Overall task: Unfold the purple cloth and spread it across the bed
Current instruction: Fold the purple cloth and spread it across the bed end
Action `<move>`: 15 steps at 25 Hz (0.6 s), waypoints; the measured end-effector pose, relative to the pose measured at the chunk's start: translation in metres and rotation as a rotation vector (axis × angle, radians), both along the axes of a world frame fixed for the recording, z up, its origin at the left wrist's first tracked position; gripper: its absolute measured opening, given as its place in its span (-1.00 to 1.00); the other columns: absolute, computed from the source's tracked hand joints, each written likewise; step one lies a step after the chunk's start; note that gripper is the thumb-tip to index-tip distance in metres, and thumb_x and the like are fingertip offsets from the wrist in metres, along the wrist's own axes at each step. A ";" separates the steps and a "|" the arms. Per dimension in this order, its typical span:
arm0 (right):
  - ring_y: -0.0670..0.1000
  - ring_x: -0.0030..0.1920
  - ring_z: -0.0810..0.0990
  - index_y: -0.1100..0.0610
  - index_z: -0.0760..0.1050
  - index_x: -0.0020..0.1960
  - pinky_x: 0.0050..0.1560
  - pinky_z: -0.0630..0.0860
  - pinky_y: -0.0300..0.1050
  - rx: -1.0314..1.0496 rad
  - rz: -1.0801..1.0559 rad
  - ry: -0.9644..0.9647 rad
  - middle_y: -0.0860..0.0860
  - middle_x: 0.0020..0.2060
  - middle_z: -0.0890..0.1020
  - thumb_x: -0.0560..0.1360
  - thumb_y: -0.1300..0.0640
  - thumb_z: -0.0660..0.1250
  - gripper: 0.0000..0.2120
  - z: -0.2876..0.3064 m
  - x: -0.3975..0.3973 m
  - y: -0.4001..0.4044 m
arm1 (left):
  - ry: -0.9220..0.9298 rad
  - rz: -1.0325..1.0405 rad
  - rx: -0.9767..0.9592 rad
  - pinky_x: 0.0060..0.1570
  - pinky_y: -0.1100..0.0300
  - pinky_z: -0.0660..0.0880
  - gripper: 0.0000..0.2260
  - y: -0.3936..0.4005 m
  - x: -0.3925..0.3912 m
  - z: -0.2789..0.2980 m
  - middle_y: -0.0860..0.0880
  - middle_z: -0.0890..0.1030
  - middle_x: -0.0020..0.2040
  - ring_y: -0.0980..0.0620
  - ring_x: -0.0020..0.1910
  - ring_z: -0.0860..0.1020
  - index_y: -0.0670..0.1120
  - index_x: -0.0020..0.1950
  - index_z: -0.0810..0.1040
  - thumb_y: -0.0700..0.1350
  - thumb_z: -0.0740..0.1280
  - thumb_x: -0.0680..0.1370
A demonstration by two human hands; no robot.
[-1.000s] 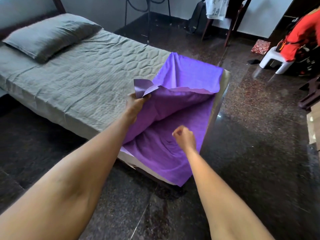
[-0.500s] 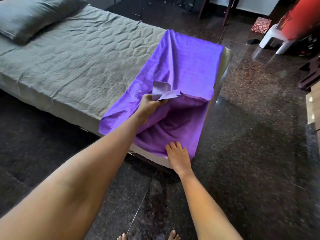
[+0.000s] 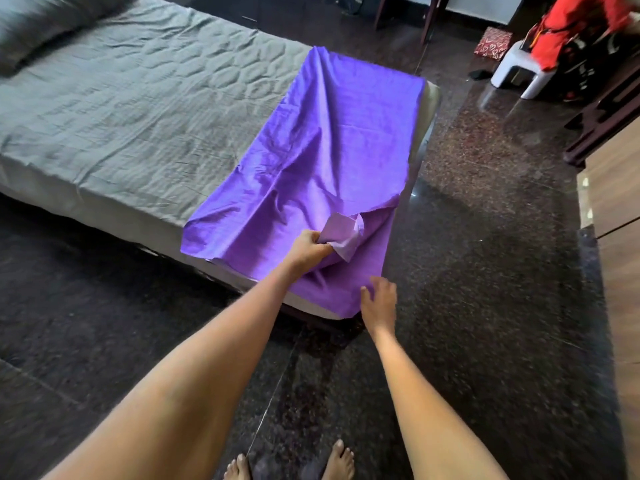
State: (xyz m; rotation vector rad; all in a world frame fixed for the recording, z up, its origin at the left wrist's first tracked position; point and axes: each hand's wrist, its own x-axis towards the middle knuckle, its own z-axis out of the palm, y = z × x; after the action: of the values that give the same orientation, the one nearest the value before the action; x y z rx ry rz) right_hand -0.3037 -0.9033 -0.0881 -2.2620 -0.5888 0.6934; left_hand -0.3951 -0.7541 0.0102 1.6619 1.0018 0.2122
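Your left hand (image 3: 310, 245) pinches the purple cloth (image 3: 332, 161) at its upturned corner; your right hand (image 3: 379, 301), fingers spread, should pin the hem beneath it.

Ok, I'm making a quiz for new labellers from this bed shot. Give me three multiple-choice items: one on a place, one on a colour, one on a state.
1. Where does the purple cloth lie on the bed?
A. Over the pillow end
B. Across the end away from the pillow
C. Only on the floor

2. What colour is the stool by the far wall?
A. White
B. Green
C. Black

3. What is the left hand doing?
A. Resting flat on the floor
B. Holding a pillow
C. Gripping a bunched corner of the cloth

Answers: 1 B, the cloth covers the end opposite the pillow. 2 A, the stool is plainly white. 3 C, the fingers curl round a pale fold, while the right hand is open by the cloth's lower edge.
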 end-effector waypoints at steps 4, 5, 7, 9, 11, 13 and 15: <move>0.17 0.14 0.53 0.22 0.47 0.23 0.17 0.47 0.01 -0.044 -0.324 0.474 0.15 0.10 0.59 0.30 -0.36 0.34 -0.23 -0.048 0.016 0.003 | 0.124 -0.139 0.200 -0.28 0.14 0.27 -0.75 -0.029 0.008 -0.024 -0.25 0.57 -0.26 -0.07 -0.18 0.57 -0.23 -0.20 0.54 -0.06 0.22 0.38; 0.12 0.03 0.55 0.26 0.50 0.18 0.03 0.49 -0.06 0.025 -0.352 0.513 0.13 -0.01 0.60 0.39 -0.23 0.36 -0.38 -0.036 0.017 0.006 | 0.153 -0.178 0.263 -0.26 0.10 0.29 -0.79 -0.035 0.010 -0.030 -0.29 0.61 -0.17 -0.17 -0.10 0.59 -0.25 -0.17 0.54 -0.11 0.24 0.43; 0.04 -0.12 0.52 0.31 0.55 0.05 -0.18 0.44 -0.11 0.137 -0.397 0.520 0.09 -0.15 0.58 0.48 0.08 0.35 -0.70 -0.009 0.017 0.009 | 0.197 -0.230 0.409 -0.21 0.03 0.33 -0.84 -0.047 0.013 -0.038 -0.30 0.62 -0.07 -0.29 -0.04 0.54 -0.25 -0.12 0.53 -0.17 0.24 0.49; 0.00 -0.17 0.49 0.22 0.53 -0.02 -0.29 0.42 -0.22 0.296 -0.467 0.537 0.05 -0.20 0.56 0.48 0.19 0.32 -0.87 -0.002 0.020 0.009 | 0.214 -0.241 0.526 -0.22 0.01 0.34 -0.82 -0.053 0.013 -0.043 -0.29 0.62 -0.09 -0.31 -0.04 0.52 -0.23 -0.11 0.50 -0.11 0.25 0.52; 0.03 -0.13 0.50 0.19 0.45 0.00 -0.23 0.43 -0.20 0.368 -0.518 0.422 0.07 -0.16 0.54 0.47 0.24 0.34 -0.87 0.004 0.016 0.008 | 0.210 -0.189 0.573 -0.23 0.01 0.36 -0.74 -0.058 0.015 -0.040 -0.28 0.62 -0.14 -0.30 -0.08 0.53 -0.23 -0.15 0.49 -0.02 0.27 0.55; 0.07 -0.02 0.51 0.18 0.36 0.11 -0.01 0.47 -0.04 0.390 -0.502 0.336 0.12 -0.01 0.53 0.46 0.29 0.35 -0.73 0.003 0.008 0.003 | 0.085 0.105 0.421 -0.18 -0.01 0.41 -0.70 -0.059 0.020 -0.039 -0.29 0.62 -0.19 -0.26 -0.15 0.55 -0.25 -0.19 0.52 -0.02 0.26 0.56; 0.09 0.06 0.51 0.15 0.36 0.17 0.10 0.46 0.00 0.410 -0.449 0.313 0.12 0.07 0.52 0.47 0.37 0.28 -0.69 0.007 0.001 -0.001 | 0.012 0.212 0.385 -0.18 -0.02 0.39 -0.70 -0.065 0.019 -0.038 -0.30 0.61 -0.21 -0.26 -0.18 0.57 -0.27 -0.19 0.52 -0.06 0.22 0.56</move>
State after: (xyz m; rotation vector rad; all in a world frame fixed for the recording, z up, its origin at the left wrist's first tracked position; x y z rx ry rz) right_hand -0.3028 -0.9039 -0.0813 -1.7674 -0.0526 0.6139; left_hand -0.3764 -0.8187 -0.0283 1.8997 1.2014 0.5661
